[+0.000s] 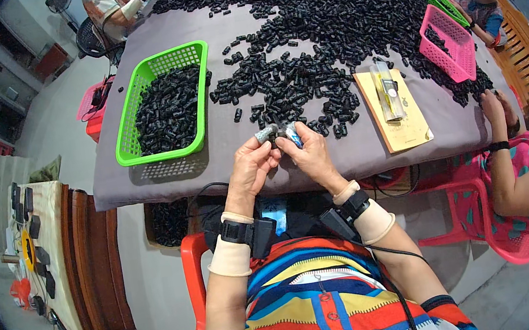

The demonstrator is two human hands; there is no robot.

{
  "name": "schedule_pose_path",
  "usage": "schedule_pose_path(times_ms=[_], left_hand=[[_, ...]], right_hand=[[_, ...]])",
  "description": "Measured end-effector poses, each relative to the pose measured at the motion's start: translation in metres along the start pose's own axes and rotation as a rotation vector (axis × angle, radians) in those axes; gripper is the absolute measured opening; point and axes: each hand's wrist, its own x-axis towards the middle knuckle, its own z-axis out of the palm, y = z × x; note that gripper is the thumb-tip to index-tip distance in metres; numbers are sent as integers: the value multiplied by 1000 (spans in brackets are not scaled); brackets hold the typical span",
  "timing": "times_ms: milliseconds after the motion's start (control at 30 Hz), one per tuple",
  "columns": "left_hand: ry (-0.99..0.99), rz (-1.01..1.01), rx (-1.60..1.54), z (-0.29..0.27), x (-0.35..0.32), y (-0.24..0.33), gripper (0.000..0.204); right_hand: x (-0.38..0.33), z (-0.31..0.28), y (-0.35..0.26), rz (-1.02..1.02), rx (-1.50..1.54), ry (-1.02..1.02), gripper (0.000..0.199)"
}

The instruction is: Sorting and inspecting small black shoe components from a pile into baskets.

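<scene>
My left hand [254,167] and my right hand [310,159] meet over the table's near edge, fingertips pinched together. Between them is a small black plastic piece [280,133], mostly hidden by the fingers. Grey wrapping, like tape, covers a fingertip of the left hand; blue-and-white wrapping is on a right fingertip. Just beyond my hands lies a loose spread of short black cylindrical pieces [298,90]. To the left stands a bright green plastic basket [204,73], partly filled with similar black pieces [167,114].
On the grey-covered table [337,159], a yellow notebook [408,137] bears a clear case [389,95]. A pink basket [456,46] and a green basket [440,1] sit at right. Co-workers' hands are at the right edge and far left. A red chair [193,274] is beside me.
</scene>
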Motion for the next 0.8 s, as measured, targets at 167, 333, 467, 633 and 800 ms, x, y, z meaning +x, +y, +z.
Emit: schedule_pose_path(times_ms=[167,333,467,633,800], left_hand=[[28,4,40,2,-1,0,26],[17,39,25,8,-1,1,27],[-4,22,60,4,-1,2,26],[7,9,50,3,-1,1,24],[23,12,17,7,-2,3,21]], right_hand=[[0,-1,0,-4,-17,-7,30],[-1,-3,-1,-8,-34,-19,29],[-2,-1,-1,-44,-40,-8,29],[-2,1,-1,-44,-55,7,28],[-2,0,-2,-42,-72,1,29]])
